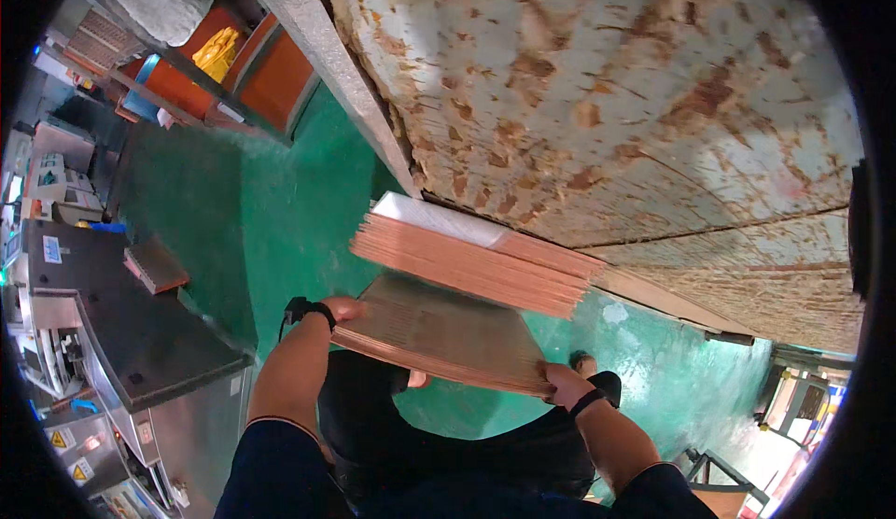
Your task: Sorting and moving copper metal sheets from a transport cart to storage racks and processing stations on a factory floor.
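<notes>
Between both hands is a stack of thin sheets (pixel 439 328) with a dull brownish-grey top face and copper-coloured edges, low over my lap. My left hand (pixel 346 308) grips its left end, and my right hand (pixel 564 385) closes round its right near corner. Black bands circle both wrists. Just beyond, a second stack of copper-coloured sheets (pixel 467 262) stands close against the worn tabletop's near edge, its layers slightly fanned. A white sheet (pixel 439 220) covers part of that stack's far side. The fingers under the held stack are partly hidden.
A large worn tabletop (pixel 607 99) with peeling patches fills the upper right, bordered by a grey metal edge (pixel 336 62). At left is a dark machine counter (pixel 112 304) bearing a small block (pixel 156 265). An orange-panelled rack (pixel 271 76) stands at upper left on the green floor (pixel 289 183).
</notes>
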`<state>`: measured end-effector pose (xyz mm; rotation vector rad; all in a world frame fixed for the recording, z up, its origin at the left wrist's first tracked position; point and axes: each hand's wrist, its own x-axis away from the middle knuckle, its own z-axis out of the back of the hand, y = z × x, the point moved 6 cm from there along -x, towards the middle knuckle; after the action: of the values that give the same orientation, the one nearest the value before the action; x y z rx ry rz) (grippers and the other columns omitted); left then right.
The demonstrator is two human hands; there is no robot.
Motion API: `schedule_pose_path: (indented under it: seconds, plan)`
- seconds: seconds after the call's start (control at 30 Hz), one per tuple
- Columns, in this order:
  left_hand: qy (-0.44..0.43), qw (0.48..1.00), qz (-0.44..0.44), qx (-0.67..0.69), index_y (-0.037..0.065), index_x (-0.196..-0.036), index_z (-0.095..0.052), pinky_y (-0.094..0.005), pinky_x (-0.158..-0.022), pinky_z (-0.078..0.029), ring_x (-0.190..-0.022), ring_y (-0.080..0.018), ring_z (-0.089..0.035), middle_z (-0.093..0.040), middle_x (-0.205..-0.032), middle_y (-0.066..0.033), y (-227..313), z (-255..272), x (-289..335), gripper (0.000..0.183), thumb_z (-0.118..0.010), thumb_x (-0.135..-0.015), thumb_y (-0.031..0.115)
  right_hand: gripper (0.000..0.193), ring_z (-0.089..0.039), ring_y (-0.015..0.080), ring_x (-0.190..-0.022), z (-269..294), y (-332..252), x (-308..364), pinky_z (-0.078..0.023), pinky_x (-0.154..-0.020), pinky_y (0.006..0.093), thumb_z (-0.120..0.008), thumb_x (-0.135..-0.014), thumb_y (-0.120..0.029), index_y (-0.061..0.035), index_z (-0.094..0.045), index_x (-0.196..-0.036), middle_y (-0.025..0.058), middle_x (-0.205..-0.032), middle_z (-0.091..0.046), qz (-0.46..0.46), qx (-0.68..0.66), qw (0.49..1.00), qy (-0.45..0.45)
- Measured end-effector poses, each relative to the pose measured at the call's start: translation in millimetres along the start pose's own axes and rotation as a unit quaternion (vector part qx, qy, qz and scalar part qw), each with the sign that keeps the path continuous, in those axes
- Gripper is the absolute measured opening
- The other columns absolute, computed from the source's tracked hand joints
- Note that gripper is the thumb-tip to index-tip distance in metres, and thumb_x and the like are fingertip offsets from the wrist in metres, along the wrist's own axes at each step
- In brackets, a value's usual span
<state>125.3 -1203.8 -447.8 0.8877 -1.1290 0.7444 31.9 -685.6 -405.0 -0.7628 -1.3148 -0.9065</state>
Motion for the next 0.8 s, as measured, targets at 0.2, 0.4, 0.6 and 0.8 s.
schedule_pose_path:
  seconds: [0.2,0.4,0.6,0.8]
  plan:
    - [0.049,0.986,0.13,-0.091,0.008,-0.086,-0.068,-0.0379,-0.073,-0.047,-0.08,-0.0211,-0.059,-0.066,-0.088,-0.0072,-45.5,48.5,-33.3,0.037,-0.057,-0.087,0.044,0.034,-0.061,0.0202,-0.074,-28.5,-31.1,-6.5,-0.043,-0.05,0.0341,-0.053,-0.095,-0.04,-0.0084,-0.055,-0.107,0.0076,-0.091,-0.06,0.03,-0.006,0.995,-0.1]
    - [0.024,0.873,0.105,0.475,0.007,-0.124,-0.048,-0.0449,-0.074,-0.053,-0.082,-0.0274,-0.063,-0.06,-0.108,-0.0164,-25.8,51.7,-2.7,0.06,-0.064,-0.086,0.051,0.057,-0.06,0.0245,-0.08,6.9,-51.0,7.4,-0.049,-0.061,0.0383,-0.042,-0.095,-0.055,-0.0007,-0.054,-0.105,0.0148,-0.09,-0.06,-0.023,-0.234,0.959,-0.161]
    - [0.122,0.723,-0.036,0.679,0.002,-0.121,-0.04,-0.0379,-0.057,-0.055,-0.07,-0.0261,-0.063,-0.057,-0.104,-0.0226,-48.4,7.4,117.1,0.052,-0.055,-0.095,0.044,0.059,-0.061,0.0372,-0.084,59.9,-23.3,37.0,-0.052,-0.061,0.0393,-0.051,-0.094,-0.054,0.0029,-0.048,-0.11,0.0207,-0.096,-0.059,0.105,-0.29,0.933,-0.186]
    - [0.236,0.845,-0.14,0.46,0.003,-0.107,-0.052,-0.0334,-0.057,-0.054,-0.071,-0.0223,-0.065,-0.066,-0.078,-0.0145,-165.2,-126.0,232.7,0.035,-0.053,-0.095,0.035,0.056,-0.064,0.0335,-0.076,7.1,-42.2,88.3,-0.052,-0.066,0.0455,-0.05,-0.094,-0.052,-0.0002,-0.051,-0.116,0.0164,-0.1,-0.066,0.128,-0.002,0.956,-0.266]
